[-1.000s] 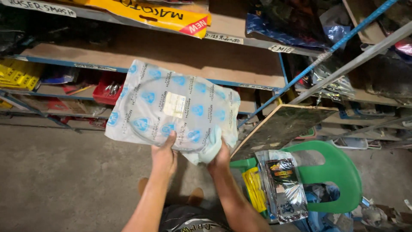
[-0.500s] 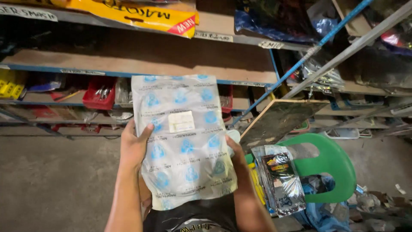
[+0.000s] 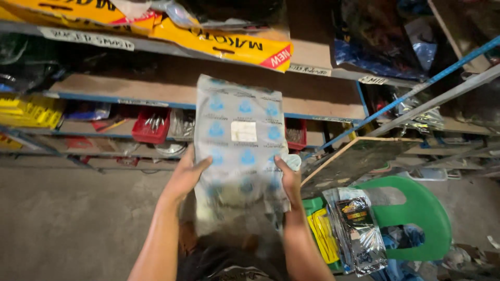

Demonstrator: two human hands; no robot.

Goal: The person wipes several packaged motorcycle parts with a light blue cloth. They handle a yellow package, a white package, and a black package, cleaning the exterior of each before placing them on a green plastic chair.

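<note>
Both hands hold a clear plastic packet (image 3: 240,140) printed with rows of blue marks and a pale square label, upright in the middle of the view in front of the shelves. The left hand (image 3: 183,176) grips its edge at about 8 o'clock from the packet's centre, fingers curled round behind and thumb pressed on the front; the right hand (image 3: 289,179) clasps the opposite edge at about 4 o'clock in the same way, thumb forward. Behind the packet runs a wooden shelf with a blue metal rim (image 3: 130,96), and at 12 o'clock lies a yellow printed bag (image 3: 224,44) on the shelf above. At 9 o'clock, on a lower shelf, sits a red tray (image 3: 151,127) of metal parts. At 4 o'clock stands a green plastic chair (image 3: 416,213), with a shiny wrapped packet (image 3: 357,229) leaning just beside it.
</note>
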